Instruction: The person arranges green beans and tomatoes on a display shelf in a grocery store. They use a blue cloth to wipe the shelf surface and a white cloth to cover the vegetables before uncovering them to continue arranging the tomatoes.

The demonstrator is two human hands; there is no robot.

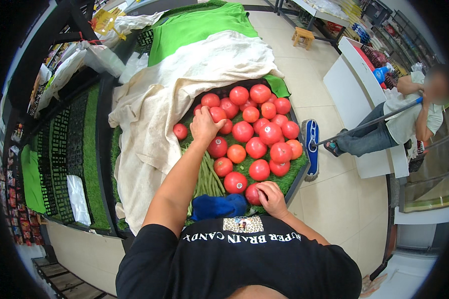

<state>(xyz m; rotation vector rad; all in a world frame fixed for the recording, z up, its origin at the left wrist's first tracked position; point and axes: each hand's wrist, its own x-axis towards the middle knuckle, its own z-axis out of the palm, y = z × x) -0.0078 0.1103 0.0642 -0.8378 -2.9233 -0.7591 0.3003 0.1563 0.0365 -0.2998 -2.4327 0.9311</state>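
Note:
Many red tomatoes (243, 131) lie on a bed of artificial grass (294, 172) in a dark-edged display stand. My left hand (204, 127) reaches over the far left of the pile, its fingers on a tomato (217, 114); whether it grips it I cannot tell. Close to my body, my right hand (272, 198) has its fingers around the side of a tomato (252, 194) at the near edge. Green beans (208, 176) lie left of the pile, partly under my left forearm. A blue cloth (219, 206) lies between the beans and my right hand.
A cream cloth (146, 123) covers the stand's left and far parts, with a green cloth (205, 28) beyond. At right, a person (408, 112) holds a blue mop (312, 149) beside the stand. A wooden stool (303, 37) stands farther off. Plastic bags (104, 58) hang at upper left.

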